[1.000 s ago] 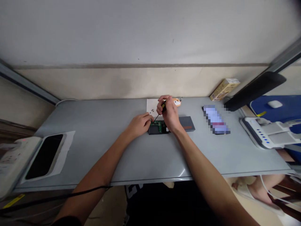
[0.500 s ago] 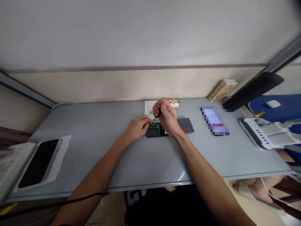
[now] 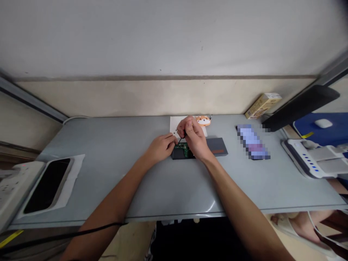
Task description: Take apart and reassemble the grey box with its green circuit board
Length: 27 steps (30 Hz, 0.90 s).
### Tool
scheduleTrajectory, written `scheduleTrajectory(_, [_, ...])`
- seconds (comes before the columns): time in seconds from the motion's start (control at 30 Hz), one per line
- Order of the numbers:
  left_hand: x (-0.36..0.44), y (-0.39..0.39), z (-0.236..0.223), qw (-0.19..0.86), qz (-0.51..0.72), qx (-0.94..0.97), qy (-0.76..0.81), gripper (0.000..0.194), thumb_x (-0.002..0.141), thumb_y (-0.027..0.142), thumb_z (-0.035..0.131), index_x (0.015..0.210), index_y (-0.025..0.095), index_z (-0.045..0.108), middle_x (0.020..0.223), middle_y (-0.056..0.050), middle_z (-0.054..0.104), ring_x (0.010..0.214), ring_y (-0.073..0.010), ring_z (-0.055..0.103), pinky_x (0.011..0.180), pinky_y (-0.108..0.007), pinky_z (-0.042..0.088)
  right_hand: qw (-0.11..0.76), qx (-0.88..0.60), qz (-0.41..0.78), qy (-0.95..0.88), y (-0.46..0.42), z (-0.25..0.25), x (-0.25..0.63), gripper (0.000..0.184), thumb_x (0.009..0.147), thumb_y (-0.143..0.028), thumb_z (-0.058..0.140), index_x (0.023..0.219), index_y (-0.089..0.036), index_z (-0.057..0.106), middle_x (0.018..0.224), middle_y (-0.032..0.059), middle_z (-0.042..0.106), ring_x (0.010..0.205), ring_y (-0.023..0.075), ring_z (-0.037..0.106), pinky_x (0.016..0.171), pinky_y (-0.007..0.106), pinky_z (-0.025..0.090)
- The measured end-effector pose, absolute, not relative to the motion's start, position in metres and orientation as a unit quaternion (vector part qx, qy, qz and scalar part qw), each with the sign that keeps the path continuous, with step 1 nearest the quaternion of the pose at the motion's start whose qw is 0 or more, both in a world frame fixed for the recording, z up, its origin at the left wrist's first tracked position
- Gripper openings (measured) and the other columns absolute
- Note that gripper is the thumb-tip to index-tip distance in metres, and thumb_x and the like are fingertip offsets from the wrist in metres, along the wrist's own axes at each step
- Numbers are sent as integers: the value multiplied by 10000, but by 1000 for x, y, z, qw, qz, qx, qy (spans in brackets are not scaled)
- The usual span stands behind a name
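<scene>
A dark electronic device with its green circuit board (image 3: 186, 150) exposed lies on the grey table. My left hand (image 3: 162, 148) is closed at the device's upper left corner, its fingertips pressed there beside the tip of a screwdriver. In my right hand (image 3: 194, 137) is the screwdriver (image 3: 181, 139), its handle wrapped by my fingers and its thin shaft slanting down to the board. My right hand covers the device's right end. A flat dark-grey box-like piece (image 3: 217, 146) with reddish-brown marking lies just right of it.
Behind my hands lie a white paper (image 3: 174, 123) with small dark bits and an orange-and-white dog-face item (image 3: 203, 120). Rightward are a blurred-out phone (image 3: 252, 142), a yellow box (image 3: 263, 105) and a white charging station (image 3: 307, 159). A black-screened phone (image 3: 48, 185) lies left.
My right hand has tilted over and lowered slightly around the screwdriver, whose tip stays at the board. My left hand has kept its place at the device's corner. The view shifts slightly.
</scene>
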<state>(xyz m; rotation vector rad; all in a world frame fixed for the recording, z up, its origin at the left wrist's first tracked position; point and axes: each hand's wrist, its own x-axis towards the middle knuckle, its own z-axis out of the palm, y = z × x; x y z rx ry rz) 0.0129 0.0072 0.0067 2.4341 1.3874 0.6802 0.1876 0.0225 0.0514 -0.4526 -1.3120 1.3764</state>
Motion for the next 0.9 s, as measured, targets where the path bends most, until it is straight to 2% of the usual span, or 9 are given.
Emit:
scheduleTrajectory(0.43, [17,5,10,144,246,824,490,239,929,99,430,896,210,639,899,-19,689,788,-167,630,764,-294,494,572,-189,579,-549,23,50,186,376,1008,-588,487,829,-260,444,745,-14,420,684,159,393,666,317,369])
scheduleTrajectory(0.9, [15,7,6,126,242,832,483,232,934,109,426,946,212,633,943,-29,696,837,-177,647,814,-306,514,561,-192,583,-555,21,50,185,388,993,-616,494,841,-265,426,774,-12,416,644,145,383,593,298,375])
